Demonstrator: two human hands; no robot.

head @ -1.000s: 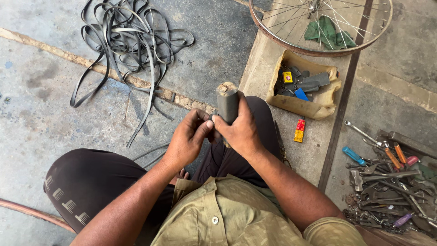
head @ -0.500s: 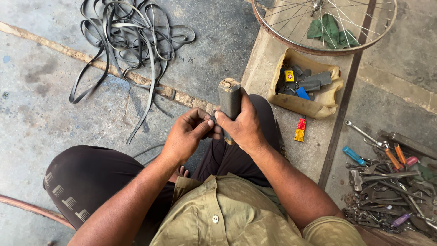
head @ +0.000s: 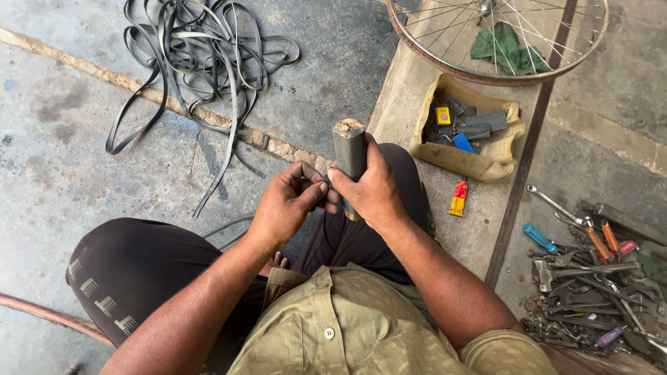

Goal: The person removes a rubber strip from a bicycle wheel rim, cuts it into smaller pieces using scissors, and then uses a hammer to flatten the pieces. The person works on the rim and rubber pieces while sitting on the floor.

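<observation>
Over the person's lap, the right hand (head: pixel 372 194) wraps a grey roll (head: pixel 349 149) held upright while the left hand (head: pixel 288 205) pinches something small beside it, so a slack grip could tip the roll toward the box (head: pixel 500 163) at right.

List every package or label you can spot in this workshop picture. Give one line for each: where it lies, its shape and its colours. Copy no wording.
Small tube: on the concrete ledge just below the tan tray, flat and narrow, red at the top, yellow at the bottom.
Small box: inside the tan tray, square, yellow with a round red mark.
Blue packet: inside the same tray, flat and slanted; details too small to tell.
No signs or screens show.
</observation>
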